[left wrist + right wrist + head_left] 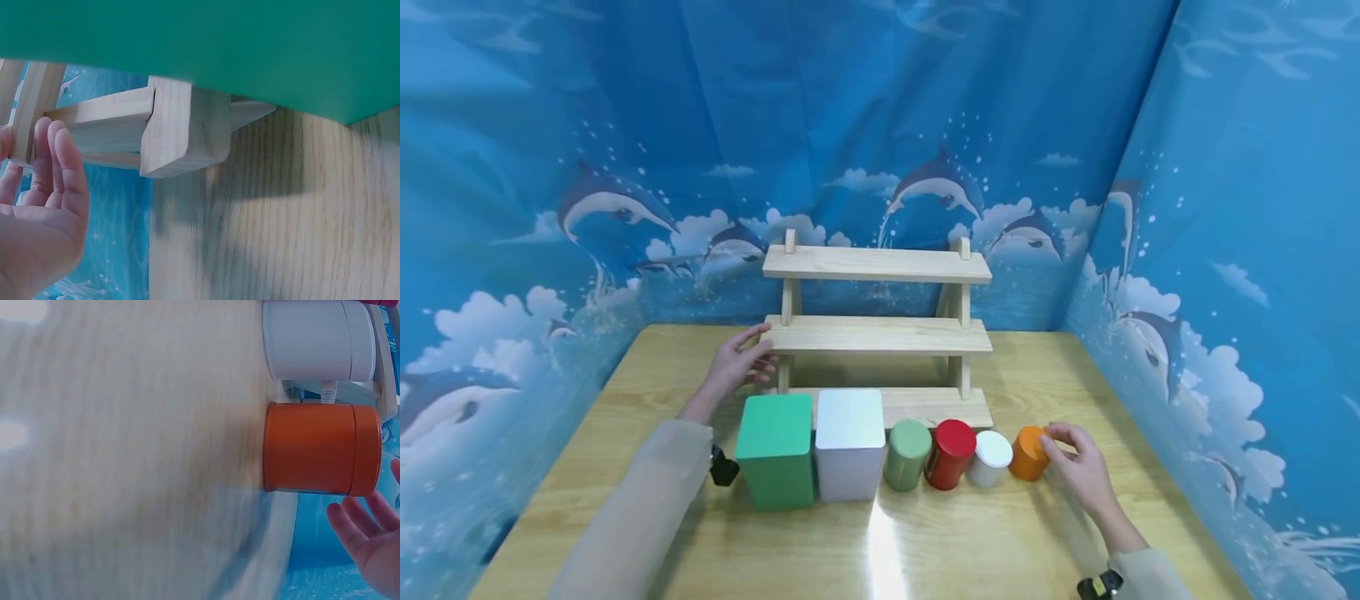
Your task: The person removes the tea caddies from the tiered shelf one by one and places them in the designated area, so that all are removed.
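Observation:
My left hand (741, 362) grips the left end of the middle board of a three-tier wooden display stand (877, 333). In the left wrist view its thumb and fingers (65, 156) lie on opposite sides of that board. At the right end of a row of containers, my right hand (1081, 467) is at an orange canister (1028, 454), its fingertips at the lid's side. Seen from the right wrist, its fingers (350, 528) are extended by the lid (367, 450), not wrapped round the canister. Whether they press on it is hard to tell.
Before the stand, left to right, are a green box (777, 450), a white box (850, 450), a light green canister (907, 458), a red canister (951, 457) and a white canister (990, 460). They stand on a wooden table (955, 550). Dolphin-print curtains (865, 108) hang behind.

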The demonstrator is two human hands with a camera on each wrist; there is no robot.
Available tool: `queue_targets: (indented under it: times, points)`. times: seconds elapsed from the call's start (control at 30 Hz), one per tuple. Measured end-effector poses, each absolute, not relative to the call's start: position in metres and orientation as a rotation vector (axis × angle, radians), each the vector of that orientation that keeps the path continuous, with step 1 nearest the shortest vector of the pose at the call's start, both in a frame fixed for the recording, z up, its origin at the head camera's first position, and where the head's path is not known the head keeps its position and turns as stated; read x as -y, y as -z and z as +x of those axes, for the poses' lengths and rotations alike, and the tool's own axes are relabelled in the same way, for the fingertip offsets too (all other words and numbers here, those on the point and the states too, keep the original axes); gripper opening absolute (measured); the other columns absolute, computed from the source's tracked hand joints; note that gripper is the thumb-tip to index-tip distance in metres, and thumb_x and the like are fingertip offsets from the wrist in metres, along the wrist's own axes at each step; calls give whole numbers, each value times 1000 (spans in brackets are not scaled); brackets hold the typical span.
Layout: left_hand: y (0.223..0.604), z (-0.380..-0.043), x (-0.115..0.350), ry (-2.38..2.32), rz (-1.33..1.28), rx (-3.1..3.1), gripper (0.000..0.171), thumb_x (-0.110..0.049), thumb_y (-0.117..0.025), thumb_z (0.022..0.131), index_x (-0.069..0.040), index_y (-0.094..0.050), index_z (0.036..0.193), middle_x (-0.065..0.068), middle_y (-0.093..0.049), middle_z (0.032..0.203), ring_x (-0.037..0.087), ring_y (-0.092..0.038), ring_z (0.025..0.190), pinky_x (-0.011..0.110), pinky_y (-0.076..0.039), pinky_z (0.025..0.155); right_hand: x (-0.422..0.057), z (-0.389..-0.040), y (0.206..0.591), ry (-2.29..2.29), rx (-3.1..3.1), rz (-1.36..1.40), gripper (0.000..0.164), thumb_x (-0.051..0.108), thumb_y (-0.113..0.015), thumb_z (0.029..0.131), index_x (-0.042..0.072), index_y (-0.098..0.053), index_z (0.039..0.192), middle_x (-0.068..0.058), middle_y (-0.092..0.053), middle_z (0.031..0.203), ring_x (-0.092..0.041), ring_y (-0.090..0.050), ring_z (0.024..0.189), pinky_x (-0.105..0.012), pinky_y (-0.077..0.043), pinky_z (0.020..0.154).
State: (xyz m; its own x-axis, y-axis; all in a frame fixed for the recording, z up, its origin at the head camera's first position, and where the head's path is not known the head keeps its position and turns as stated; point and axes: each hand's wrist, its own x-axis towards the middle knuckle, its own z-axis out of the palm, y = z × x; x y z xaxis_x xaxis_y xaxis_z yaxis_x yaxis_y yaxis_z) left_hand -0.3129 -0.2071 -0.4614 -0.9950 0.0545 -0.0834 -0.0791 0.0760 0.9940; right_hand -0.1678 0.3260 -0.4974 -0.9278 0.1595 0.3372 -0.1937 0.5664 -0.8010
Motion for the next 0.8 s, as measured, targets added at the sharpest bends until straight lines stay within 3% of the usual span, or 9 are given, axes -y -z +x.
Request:
queue_targets:
  times: [0.17, 0.37, 0.57, 0.8]
  points:
    - [463, -313, 212, -2057, 2, -2235, 62, -41, -63, 87, -20, -41, 141, 7, -67, 92, 18, -65, 75, 45, -55, 73, -321, -174, 492, -1310, 2427, 58, 24, 12, -62, 90, -7, -61, 105, -20, -57, 110, 3, -51, 95, -7, -45, 73]
    - [460, -313, 214, -2021, -39, -2220, 63, -41, -63, 87, -21, -39, 142, 11, -65, 97, 19, -64, 76, 50, -51, 81, -319, -182, 483, -1302, 2442, 90, 28, 14, -61, 91, -4, -58, 111, -20, -58, 111, -10, -56, 98, -7, -44, 74]
    - [457, -313, 220, -1953, 9, -2226, 60, -39, -59, 90, -22, -37, 143, 16, -61, 108, 25, -63, 87, 56, -45, 89, -315, -194, 471, -1314, 2446, 72, 35, 19, -59, 93, -4, -53, 118, -17, -57, 113, -1, -53, 95, -7, -43, 78]
    - [450, -307, 238, -1873, 55, -2344, 59, -33, -52, 96, -13, -29, 147, 25, -54, 117, 20, -63, 86, 49, -51, 83, -310, -208, 451, -1253, 2426, 150, 35, 19, -58, 93, -5, -53, 117, -19, -57, 113, -22, -56, 100, -6, -43, 77]
